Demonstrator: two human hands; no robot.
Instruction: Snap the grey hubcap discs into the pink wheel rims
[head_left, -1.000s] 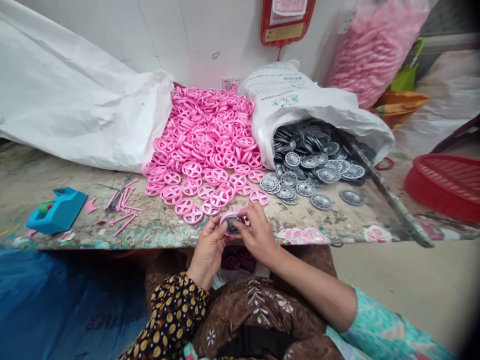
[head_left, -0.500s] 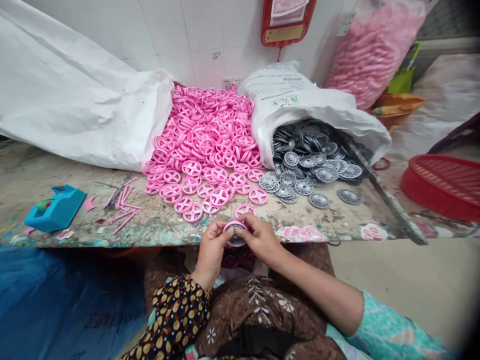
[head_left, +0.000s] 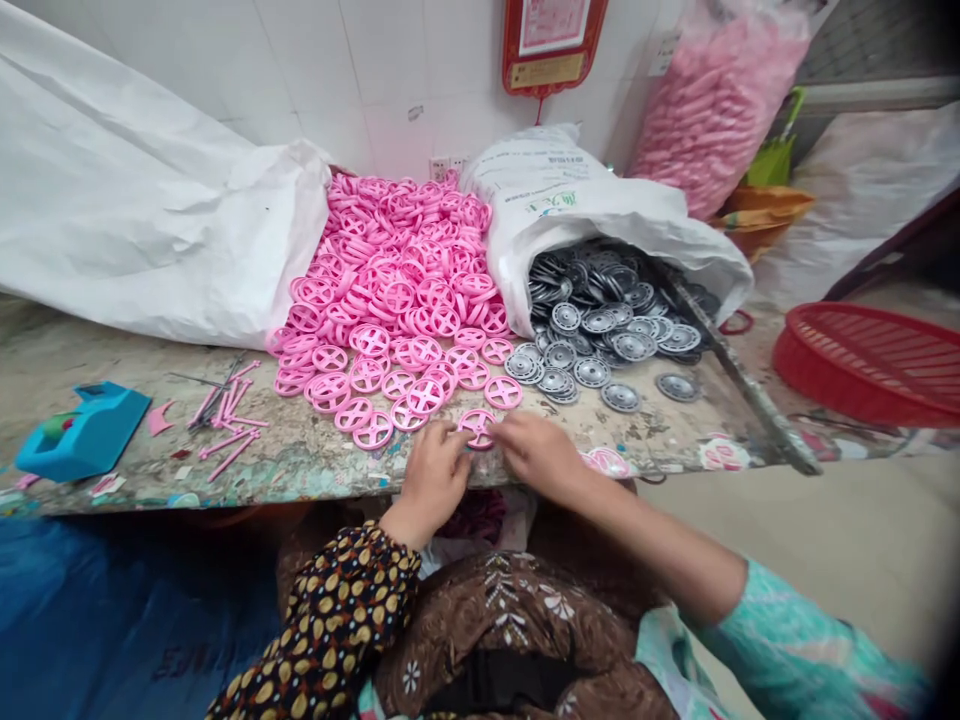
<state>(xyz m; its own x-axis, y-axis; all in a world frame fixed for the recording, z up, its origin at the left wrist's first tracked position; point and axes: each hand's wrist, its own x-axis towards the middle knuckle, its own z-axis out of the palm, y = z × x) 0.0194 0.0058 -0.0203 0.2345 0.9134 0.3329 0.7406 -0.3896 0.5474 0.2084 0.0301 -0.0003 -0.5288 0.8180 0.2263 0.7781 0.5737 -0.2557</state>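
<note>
A pink spoked plastic ring (head_left: 477,428) is seen lying nearly flat at the front edge of the worktop (head_left: 300,465), lower centre of frame, between the two hands. The left hand (head_left: 431,482) and right hand (head_left: 536,455) are held apart, fingers placed at either side of the ring; whether it is clamped cannot be told. Just beyond it, a heap of pink rings (head_left: 397,290) is spread at centre. Grey spoked discs (head_left: 611,340) are spilled from a white woven sack (head_left: 600,215), right of centre. Pink plastic rods (head_left: 225,425) and a blue plastic block (head_left: 82,432) are placed at left, a red basket (head_left: 870,365) at right
</note>
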